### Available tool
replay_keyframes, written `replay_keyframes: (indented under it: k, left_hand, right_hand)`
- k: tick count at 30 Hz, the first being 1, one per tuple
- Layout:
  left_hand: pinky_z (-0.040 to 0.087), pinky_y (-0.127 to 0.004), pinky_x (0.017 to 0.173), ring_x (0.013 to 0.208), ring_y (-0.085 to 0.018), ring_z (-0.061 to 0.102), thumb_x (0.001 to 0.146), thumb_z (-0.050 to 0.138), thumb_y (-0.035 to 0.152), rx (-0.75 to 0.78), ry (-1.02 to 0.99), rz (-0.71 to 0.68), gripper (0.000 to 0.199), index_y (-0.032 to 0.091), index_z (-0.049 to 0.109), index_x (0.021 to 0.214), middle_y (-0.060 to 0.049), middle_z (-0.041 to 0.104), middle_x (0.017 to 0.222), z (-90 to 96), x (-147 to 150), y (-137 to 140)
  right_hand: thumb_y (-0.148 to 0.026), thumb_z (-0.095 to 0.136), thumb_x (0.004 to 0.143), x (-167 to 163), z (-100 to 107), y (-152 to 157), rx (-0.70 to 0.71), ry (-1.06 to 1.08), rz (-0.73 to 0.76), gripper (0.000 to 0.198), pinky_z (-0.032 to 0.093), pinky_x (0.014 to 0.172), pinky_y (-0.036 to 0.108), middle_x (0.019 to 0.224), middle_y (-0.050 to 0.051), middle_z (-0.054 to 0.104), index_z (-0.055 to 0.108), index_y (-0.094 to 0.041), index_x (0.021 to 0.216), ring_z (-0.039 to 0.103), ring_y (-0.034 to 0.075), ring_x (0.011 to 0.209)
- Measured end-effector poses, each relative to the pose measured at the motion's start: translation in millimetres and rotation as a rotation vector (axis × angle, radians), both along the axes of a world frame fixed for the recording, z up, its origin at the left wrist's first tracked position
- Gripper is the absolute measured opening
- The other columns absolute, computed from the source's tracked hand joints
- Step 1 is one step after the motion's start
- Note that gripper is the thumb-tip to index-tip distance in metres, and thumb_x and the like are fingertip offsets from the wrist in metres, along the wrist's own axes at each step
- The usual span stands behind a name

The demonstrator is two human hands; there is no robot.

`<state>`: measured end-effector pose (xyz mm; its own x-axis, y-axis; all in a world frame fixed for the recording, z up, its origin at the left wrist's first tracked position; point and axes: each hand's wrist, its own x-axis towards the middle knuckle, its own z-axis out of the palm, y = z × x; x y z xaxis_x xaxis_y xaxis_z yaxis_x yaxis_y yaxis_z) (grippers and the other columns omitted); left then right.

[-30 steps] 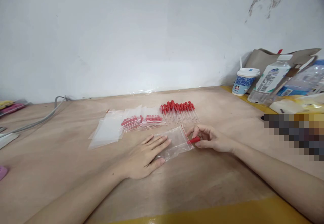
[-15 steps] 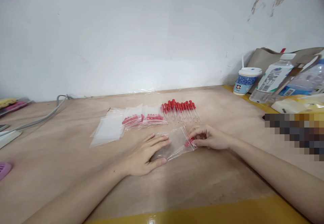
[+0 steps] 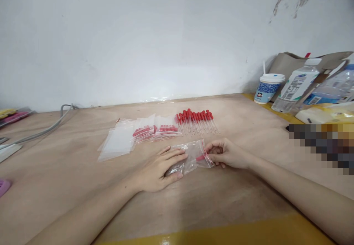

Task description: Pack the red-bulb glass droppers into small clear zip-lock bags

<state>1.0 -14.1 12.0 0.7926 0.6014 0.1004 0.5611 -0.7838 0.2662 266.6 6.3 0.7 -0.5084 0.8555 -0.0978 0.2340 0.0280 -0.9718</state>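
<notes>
A clear zip-lock bag (image 3: 190, 151) lies on the table with its red-striped mouth toward the right. My left hand (image 3: 163, 167) rests flat on the closed end of the bag, fingers spread. At the mouth, my right hand (image 3: 225, 154) has its fingers bent and pinched around the end of a red-bulbed dropper (image 3: 201, 157). The red bulb shows inside the bag; its other end is hidden by the fingers. Beyond the hands lies a row of red-bulbed droppers (image 3: 196, 116). Left of them are filled zip-lock bags (image 3: 168, 128) with red bulbs inside, beside flat bags (image 3: 117, 141).
On the right stand a paper cup (image 3: 267, 88) with a straw, a tilted plastic bottle (image 3: 297, 86) and a grey bag (image 3: 284, 62). A grey cable (image 3: 51, 127) runs along the left side. Yellow tape (image 3: 193, 235) covers the table's near edge, and a white wall rises behind.
The red bulb has moved left, deeper into the bag, with my right fingers at the mouth. My left hand has stayed in place on the bag.
</notes>
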Motion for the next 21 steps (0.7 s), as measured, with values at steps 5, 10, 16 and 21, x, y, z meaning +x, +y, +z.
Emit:
replay_keyframes:
  k: [5,10,16,21]
  left_hand:
    - [0.017,-0.044,0.109,0.131,-0.021,0.026,0.091,0.040,0.043,-0.009,0.013,0.008,0.049,0.027,0.032,0.136,-0.004,0.030,0.143,-0.1,0.0,0.6]
    - [0.017,-0.045,0.109,0.131,-0.021,0.027,0.091,0.040,0.043,-0.001,0.001,-0.007,0.050,0.027,0.029,0.137,-0.003,0.031,0.142,-0.8,0.9,1.0]
    - [0.018,-0.045,0.109,0.131,-0.020,0.027,0.091,0.040,0.041,0.006,-0.003,-0.011,0.050,0.028,0.028,0.138,-0.002,0.033,0.142,-1.3,1.3,1.2]
    - [0.017,-0.045,0.109,0.131,-0.020,0.027,0.091,0.040,0.040,0.001,-0.004,-0.012,0.049,0.028,0.028,0.137,-0.001,0.033,0.142,-0.1,1.4,0.9]
  right_hand:
    - [-0.042,0.070,0.063,-3.2,5.0,-7.2,-0.087,0.071,-0.187,0.034,0.051,0.049,0.022,0.066,-0.002,0.060,0.050,-0.017,0.078,0.057,0.008,0.052]
    - [-0.044,0.070,0.062,-6.1,1.9,-7.7,-0.053,0.100,-0.303,0.035,0.052,0.049,0.024,0.059,-0.004,0.056,0.048,-0.018,0.073,0.056,0.008,0.051]
    - [-0.041,0.069,0.064,-10.8,-4.5,-8.6,-0.005,0.132,-0.160,0.031,0.047,0.050,0.022,0.059,-0.005,0.055,0.049,-0.018,0.069,0.052,0.007,0.050]
    - [-0.048,0.060,0.071,-11.7,1.1,-12.0,-0.002,0.135,-0.068,0.032,0.046,0.063,0.024,0.066,-0.002,0.058,0.055,-0.017,0.068,0.056,0.010,0.063]
